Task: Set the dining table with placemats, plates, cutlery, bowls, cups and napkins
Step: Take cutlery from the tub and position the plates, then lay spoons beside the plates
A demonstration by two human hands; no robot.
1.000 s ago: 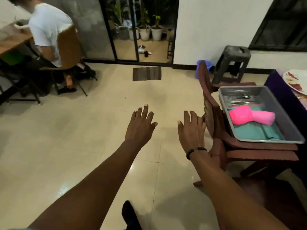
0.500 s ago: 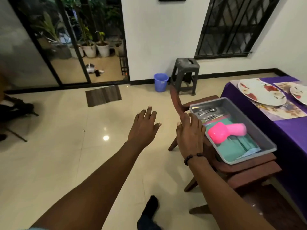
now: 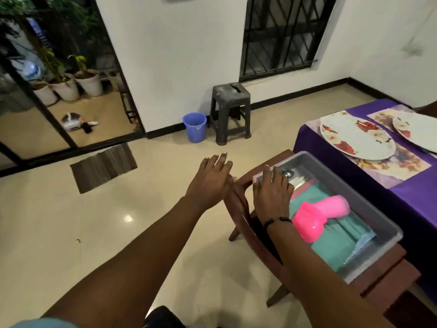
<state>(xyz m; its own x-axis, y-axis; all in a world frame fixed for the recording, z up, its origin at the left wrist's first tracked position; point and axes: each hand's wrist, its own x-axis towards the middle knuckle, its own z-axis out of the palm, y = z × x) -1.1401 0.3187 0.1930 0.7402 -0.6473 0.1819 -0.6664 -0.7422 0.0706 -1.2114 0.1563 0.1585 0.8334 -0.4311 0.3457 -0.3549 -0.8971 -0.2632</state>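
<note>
Fingers of the right hand [image 3: 272, 192] lie straight and spread, holding nothing, over the far left corner of the grey tray [image 3: 369, 261]. The left hand [image 3: 210, 181] hovers just left of it, equally flat and empty, above the chair back [image 3: 238, 209]. Inside the tray lie metal cutlery [image 3: 293, 177] at the far end, stacked pink cups [image 3: 319, 216] on their side, and folded teal napkins [image 3: 335, 247]. To the right, the purple-covered table [image 3: 416, 200] carries floral placemats [image 3: 397, 162] with two plates [image 3: 359, 138] on them. Placemats and plates appear placed; cutlery, cups and napkins remain in the tray. No bowls are visible.
</note>
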